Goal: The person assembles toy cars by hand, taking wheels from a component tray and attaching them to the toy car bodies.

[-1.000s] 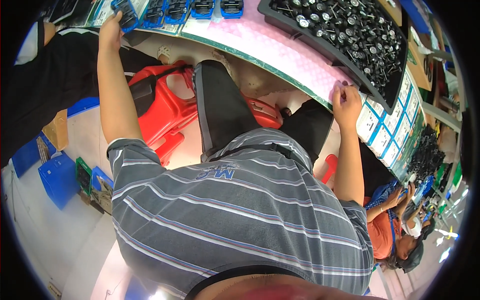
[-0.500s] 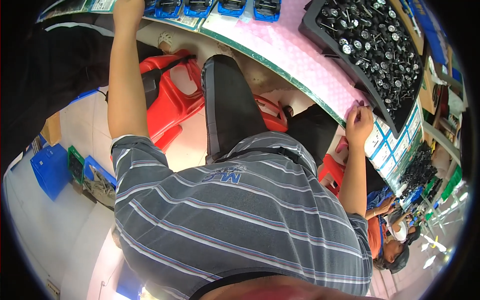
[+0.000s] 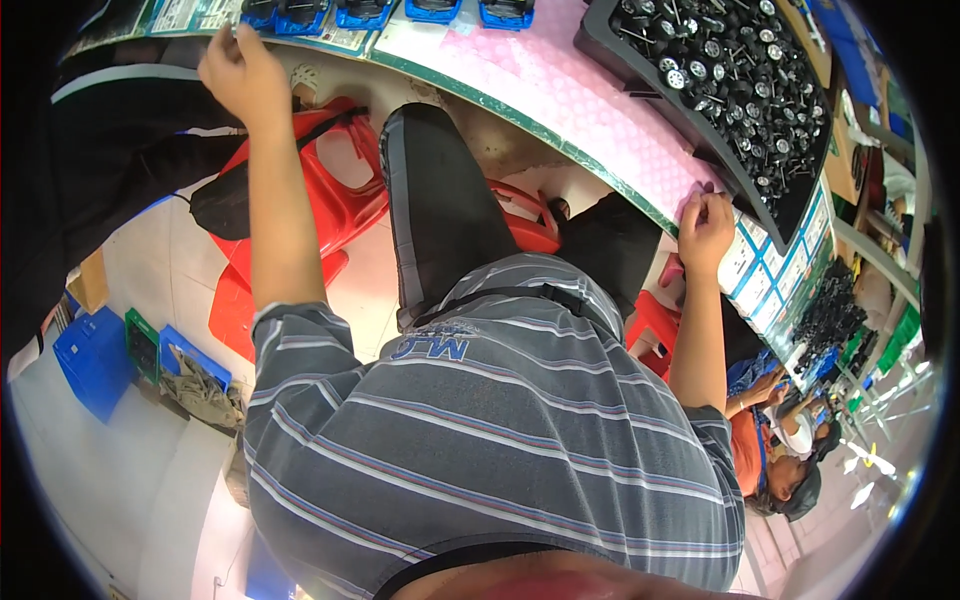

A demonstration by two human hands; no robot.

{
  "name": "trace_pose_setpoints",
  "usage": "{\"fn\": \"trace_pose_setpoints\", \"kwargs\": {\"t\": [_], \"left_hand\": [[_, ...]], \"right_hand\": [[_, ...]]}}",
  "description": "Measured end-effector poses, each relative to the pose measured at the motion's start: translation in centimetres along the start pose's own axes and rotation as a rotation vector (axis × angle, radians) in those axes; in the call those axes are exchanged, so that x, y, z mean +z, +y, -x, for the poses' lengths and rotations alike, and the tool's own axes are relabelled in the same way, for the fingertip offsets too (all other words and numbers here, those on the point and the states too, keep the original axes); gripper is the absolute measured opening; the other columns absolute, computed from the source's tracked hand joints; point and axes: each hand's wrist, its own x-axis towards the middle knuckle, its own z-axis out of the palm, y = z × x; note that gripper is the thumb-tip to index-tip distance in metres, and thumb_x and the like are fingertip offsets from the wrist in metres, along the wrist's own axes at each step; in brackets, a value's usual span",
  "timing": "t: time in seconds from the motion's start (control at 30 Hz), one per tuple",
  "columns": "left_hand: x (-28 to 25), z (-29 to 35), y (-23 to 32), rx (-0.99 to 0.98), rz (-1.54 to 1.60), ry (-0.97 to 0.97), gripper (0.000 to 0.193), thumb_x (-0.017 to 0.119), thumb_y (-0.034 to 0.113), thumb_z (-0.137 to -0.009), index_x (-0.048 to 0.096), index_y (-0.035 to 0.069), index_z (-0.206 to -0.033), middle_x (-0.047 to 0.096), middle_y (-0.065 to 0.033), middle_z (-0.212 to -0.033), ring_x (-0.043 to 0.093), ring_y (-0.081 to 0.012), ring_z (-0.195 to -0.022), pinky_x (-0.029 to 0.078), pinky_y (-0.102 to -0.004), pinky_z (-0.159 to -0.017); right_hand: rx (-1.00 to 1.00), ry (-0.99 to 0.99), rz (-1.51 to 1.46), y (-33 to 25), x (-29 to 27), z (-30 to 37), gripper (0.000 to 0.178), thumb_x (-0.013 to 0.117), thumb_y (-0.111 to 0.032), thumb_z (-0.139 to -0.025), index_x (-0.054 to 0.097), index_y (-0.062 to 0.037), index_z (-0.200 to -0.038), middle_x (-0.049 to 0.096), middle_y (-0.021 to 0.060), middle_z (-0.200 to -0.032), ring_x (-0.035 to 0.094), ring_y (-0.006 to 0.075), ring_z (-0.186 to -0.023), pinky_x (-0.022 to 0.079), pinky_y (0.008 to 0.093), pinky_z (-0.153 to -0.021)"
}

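My left hand [image 3: 243,80] is raised in front of the table's near edge at the upper left. Its fingers are loosely bent and a little apart, with nothing visible in them. Just beyond it, several blue toy car bases [image 3: 366,12] with black undersides stand in a row along the table. At the right, my right hand [image 3: 706,228] rests on the table edge with fingers curled in; whatever they hold, if anything, is hidden. Close beside it is a black tray [image 3: 650,95], heaped with small black wheels on metal axles [image 3: 745,90].
A pink padded sheet [image 3: 540,75] covers part of the green-edged table. Below are red plastic stools [image 3: 345,195]. Blue bins [image 3: 92,362] stand on the floor at the left. Someone in dark clothes is close on my left; another person in orange [image 3: 748,450] sits at the right.
My left hand has drawn back from the row of toy car bases toward me, past the table edge. My right hand stays beside the tray. The whole view has shifted slightly.
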Motion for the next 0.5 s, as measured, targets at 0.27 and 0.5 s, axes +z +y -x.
{"fn": "trace_pose_setpoints", "kwargs": {"t": [0.27,0.5], "left_hand": [[-0.9,16.5,3.6,-0.167,0.136,-0.395,0.031,0.067,0.017,-0.092,0.063,0.0,-0.117,0.058,-0.0131,-0.102,0.058,-0.023,-0.088,0.048,-0.035,-0.077],[-2.3,17.2,9.9,-0.083,0.412,-0.571,0.032,0.069,0.006,-0.088,0.064,0.004,-0.119,0.059,-0.0084,-0.095,0.054,-0.0155,-0.067,0.044,-0.0275,-0.059]], "right_hand": [[0.007,0.013,-0.012,-0.2,-0.2,0.2,0.022,0.065,-0.009,-0.087,0.053,-0.0029,-0.071,0.054,0.015,-0.067,0.055,0.0358,-0.063,0.044,0.0452,-0.06],[0.036,0.023,-0.004,0.5,0.0,0.7,0.019,0.067,-0.012,-0.086,0.057,-0.0042,-0.072,0.057,0.0141,-0.07,0.058,0.0354,-0.064,0.046,0.0454,-0.06]]}}
